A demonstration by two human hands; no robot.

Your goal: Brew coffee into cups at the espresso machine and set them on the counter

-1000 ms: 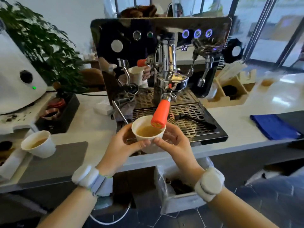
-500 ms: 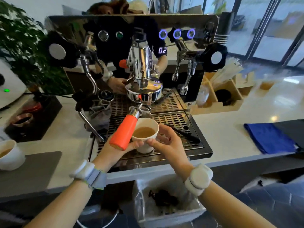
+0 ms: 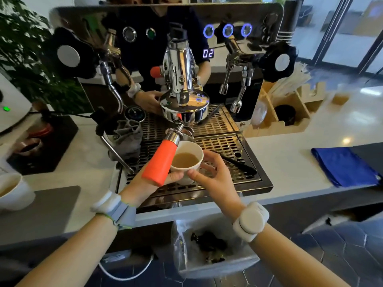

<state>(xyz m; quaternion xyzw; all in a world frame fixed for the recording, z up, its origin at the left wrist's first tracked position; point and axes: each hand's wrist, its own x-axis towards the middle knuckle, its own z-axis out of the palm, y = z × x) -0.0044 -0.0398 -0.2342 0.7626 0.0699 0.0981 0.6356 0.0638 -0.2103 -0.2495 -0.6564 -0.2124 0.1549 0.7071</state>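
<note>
A white paper cup (image 3: 187,160), filled with light brown coffee, is held between both hands over the perforated drip tray (image 3: 230,150) of the espresso machine (image 3: 165,38). The grip of the left hand (image 3: 145,183) is closed on the cup's near-left wall, with the thumb laid just under the rim; much of that hand is hidden behind the orange portafilter handle (image 3: 160,163), which slants down in front of it and overlaps the cup's left edge. The grip of the right hand (image 3: 211,177) is clamped on the cup's right side, thumb to the front and fingers curled around the back. Whether the cup's base touches the tray cannot be told. A second white cup (image 3: 12,191) with coffee stands at the far left on a grey mat (image 3: 47,210) on the surface. A folded blue cloth (image 3: 344,166) lies on the surface (image 3: 290,162), well apart to the right.
</note>
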